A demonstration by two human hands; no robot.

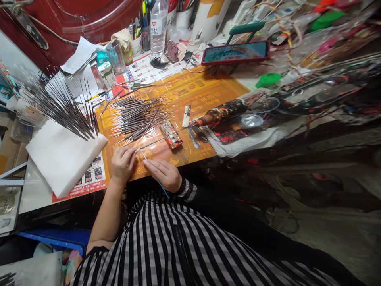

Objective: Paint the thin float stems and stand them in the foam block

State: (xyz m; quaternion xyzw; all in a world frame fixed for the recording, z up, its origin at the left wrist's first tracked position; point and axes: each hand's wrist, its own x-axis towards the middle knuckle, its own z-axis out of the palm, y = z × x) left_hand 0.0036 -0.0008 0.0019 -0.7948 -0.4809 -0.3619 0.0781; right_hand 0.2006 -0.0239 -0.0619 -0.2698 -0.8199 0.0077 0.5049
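Note:
My left hand point(122, 163) is closed in a pinch on the pale near end of a thin grey rod point(151, 142). This rod slants up to the right, its far end over a small paint-stained block point(172, 135). In my right hand point(165, 172), closed as well, is a thin paintbrush point(162, 188) with a blue handle. The brush tip points up and left, close to the rod's near end; whether they touch I cannot tell. Just beyond my hands lies a pile of similar grey rods point(133, 117) with thin pale tips.
A white foam block point(65, 159) at left holds many upright dark rods point(65, 103). Behind stand a water bottle point(157, 29), a glass point(116, 59) and a phone point(235, 53) on a stand. Right of the paint-stained block lie a paint-crusted handle tool point(223, 113) and white tissue point(235, 145).

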